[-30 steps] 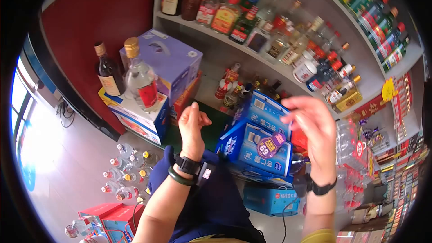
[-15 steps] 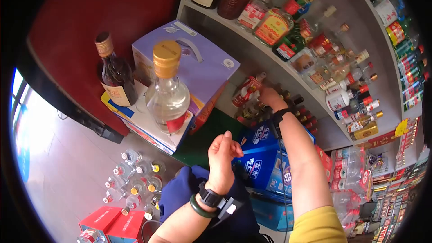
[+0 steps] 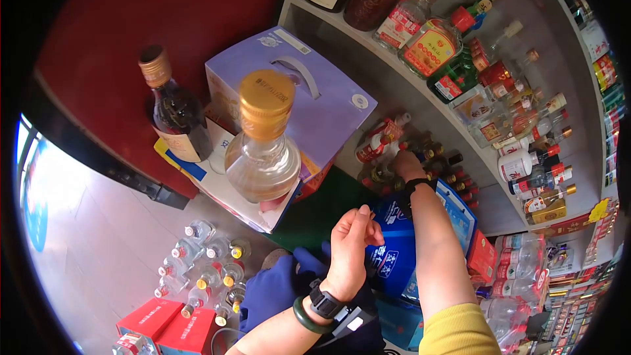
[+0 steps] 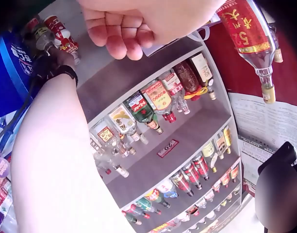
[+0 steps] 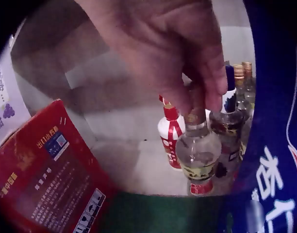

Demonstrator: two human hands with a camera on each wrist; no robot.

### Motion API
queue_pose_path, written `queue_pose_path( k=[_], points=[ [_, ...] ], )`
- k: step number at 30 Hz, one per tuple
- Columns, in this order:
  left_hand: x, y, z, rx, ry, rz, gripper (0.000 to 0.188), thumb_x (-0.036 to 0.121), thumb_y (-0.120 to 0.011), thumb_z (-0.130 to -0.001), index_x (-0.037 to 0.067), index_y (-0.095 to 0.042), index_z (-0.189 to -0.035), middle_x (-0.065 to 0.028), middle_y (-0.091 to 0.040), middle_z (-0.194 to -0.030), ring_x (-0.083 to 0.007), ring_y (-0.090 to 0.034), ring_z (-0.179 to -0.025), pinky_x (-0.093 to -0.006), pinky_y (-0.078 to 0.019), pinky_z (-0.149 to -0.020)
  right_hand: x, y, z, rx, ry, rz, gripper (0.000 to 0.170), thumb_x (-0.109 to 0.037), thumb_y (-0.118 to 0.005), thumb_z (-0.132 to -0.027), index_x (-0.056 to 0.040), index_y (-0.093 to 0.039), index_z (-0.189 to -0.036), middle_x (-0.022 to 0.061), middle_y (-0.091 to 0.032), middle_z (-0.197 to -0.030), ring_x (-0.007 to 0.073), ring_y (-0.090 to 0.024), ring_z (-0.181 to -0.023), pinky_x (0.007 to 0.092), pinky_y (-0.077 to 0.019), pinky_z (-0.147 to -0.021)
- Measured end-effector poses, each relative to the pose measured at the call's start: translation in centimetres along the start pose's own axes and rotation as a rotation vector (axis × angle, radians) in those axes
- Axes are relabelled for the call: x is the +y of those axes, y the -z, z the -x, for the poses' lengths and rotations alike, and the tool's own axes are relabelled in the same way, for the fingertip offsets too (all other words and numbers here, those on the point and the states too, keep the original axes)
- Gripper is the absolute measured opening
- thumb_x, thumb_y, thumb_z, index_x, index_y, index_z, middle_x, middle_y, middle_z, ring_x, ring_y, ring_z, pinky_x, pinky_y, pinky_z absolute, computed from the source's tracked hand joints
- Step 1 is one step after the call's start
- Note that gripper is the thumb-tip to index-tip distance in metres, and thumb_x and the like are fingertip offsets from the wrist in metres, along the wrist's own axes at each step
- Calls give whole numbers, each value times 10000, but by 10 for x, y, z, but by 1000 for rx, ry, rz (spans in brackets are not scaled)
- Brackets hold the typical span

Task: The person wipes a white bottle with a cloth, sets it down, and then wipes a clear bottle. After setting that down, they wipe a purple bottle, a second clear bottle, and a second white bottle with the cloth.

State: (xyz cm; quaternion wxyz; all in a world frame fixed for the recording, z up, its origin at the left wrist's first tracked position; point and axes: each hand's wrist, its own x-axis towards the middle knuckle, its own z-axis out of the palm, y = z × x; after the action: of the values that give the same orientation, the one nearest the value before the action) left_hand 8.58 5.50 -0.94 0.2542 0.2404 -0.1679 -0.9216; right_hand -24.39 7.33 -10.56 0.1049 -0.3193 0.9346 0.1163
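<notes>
And here the right hand (image 5: 165, 53) reaches down into the low shelf (image 5: 134, 167), thumb and fingers pinched together round the top of a clear bottle (image 5: 199, 150), the cap mostly hidden under the fingertips. That bottle stands between a red-and-white bottle (image 5: 171, 138) and a blue-necked bottle (image 5: 228, 133), beside the blue carton (image 5: 272, 102), while the left hand (image 3: 351, 250) hangs in the air, fingers loosely curled side by side, holding nothing
</notes>
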Motion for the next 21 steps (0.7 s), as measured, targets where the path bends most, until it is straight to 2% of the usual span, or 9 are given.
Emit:
queue_pose_path(
  k=[5,7,9,11,13,14,15,17,21],
  points=[
    [-1,10,-5,21,-73,7,347,294,-526,-996,100,-492,-710,-48,-556,-641,-144,-528,-592,-269,-441,-595,-12,40,34,158,39,41,300,-205,-623,-812,-6,-687,-1027,227,-673,-1043,356,-652,-1002,444,-517,-879],
    [3,12,-3,26,-103,11,331,290,-543,-987,112,-502,-712,-39,-572,-647,-137,-543,-588,-263,-440,-589,-9,74,53,118,161,115,263,-191,-603,-844,-43,-699,-1039,203,-678,-1044,355,-644,-1022,437,-529,-865],
    [2,16,-2,49,-154,-57,327,290,-547,-986,113,-507,-714,-34,-585,-657,-127,-560,-597,-254,-439,-588,-15,133,110,94,95,88,277,-225,-627,-843,-49,-690,-1046,193,-684,-1004,365,-636,-1016,434,-520,-859],
    [-1,20,3,25,-304,-225,229,260,-566,-980,92,-584,-826,-19,-621,-728,-102,-584,-669,-223,-447,-644,-4,168,156,188,239,-86,309,-275,-667,-830,-47,-684,-1038,179,-690,-973,364,-642,-978,431,-511,-833],
    [-7,16,14,-30,-582,-520,173,225,-650,-917,62,-629,-972,-30,-655,-863,-127,-611,-804,-263,-465,-756,-3,208,217,192,216,-251,343,-313,-698,-814,-38,-682,-1018,175,-693,-963,356,-652,-929,432,-501,-800],
    [-1,15,25,-29,-867,-945,333,203,-732,-820,40,-619,-1088,-78,-649,-1031,-204,-600,-986,-346,-451,-885,3,221,242,214,253,-277,349,-327,-700,-813,-46,-684,-1020,169,-695,-956,335,-659,-922,417,-501,-789],
    [0,10,35,-85,-922,-1120,537,234,-785,-732,45,-570,-1187,-121,-592,-1180,-287,-527,-1142,-418,-391,-990,4,234,270,223,241,-319,347,-331,-692,-815,-50,-686,-1018,167,-696,-954,323,-662,-916,408,-500,-778],
    [-9,1,59,-111,-1068,-1321,717,276,-820,-681,73,-502,-1291,-146,-539,-1240,-320,-489,-1189,-458,-363,-1011,-1,257,332,282,258,-294,275,-260,-664,-857,-57,-679,-1043,66,-694,-809,138,-658,-676,311,-499,-598],
    [-24,-9,115,-258,-968,-1536,873,332,-839,-650,69,-425,-1372,-151,-509,-1307,-322,-435,-1291,-581,-304,-1045,-2,258,429,345,307,-362,260,-260,-667,-838,-62,-680,-1005,104,-699,-823,203,-677,-722,328,-506,-662]
  ],
)
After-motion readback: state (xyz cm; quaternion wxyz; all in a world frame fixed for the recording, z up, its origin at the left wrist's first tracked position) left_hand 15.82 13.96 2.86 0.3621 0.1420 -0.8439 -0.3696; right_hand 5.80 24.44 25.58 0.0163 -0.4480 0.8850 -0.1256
